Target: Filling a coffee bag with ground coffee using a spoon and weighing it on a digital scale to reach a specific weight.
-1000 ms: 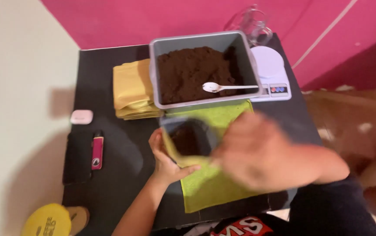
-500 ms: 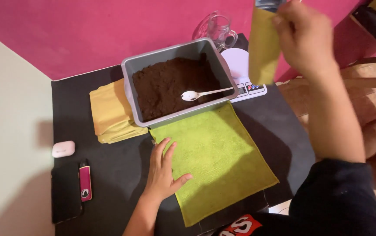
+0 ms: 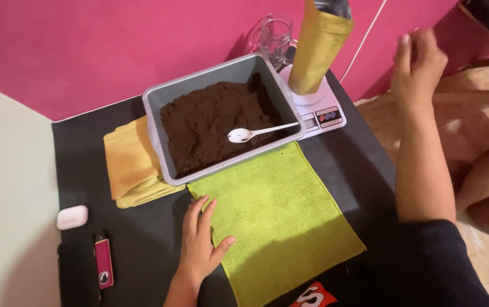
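Pouch [image 3: 317, 48], tall and gold-coloured, is seen standing upright and unsupported on the round plate of the small white kitchen scale [image 3: 319, 111] at the far right corner of the black table [image 3: 363, 170], just beside the grey tub [image 3: 156, 133] of dark brown powder. No hand is on it, so a tip-over is judged the main risk: the pouch is tall over a small base, its open top is cut off by the frame edge, and a knock from the right arm or a jolt to the table could topple it toward the glass mug [image 3: 274, 35] behind it or off the table edge, spilling whatever it holds. How full it is cannot be told. A second, lesser risk is judged to lie with the white spoon [image 3: 256, 132], which is laid on the powder with its handle across the tub's rim; a nudge could flick powder onto the green cloth [image 3: 278, 222]. The right hand [image 3: 417, 62] is raised well clear of the pouch, off to its right above the floor, its fingers loosely curled and holding nothing. The left hand [image 3: 199, 244] is laid flat, palm down, fingers spread and empty, across the near left edge of the cloth, close to the stack of flat yellow pouches [image 3: 128, 165].
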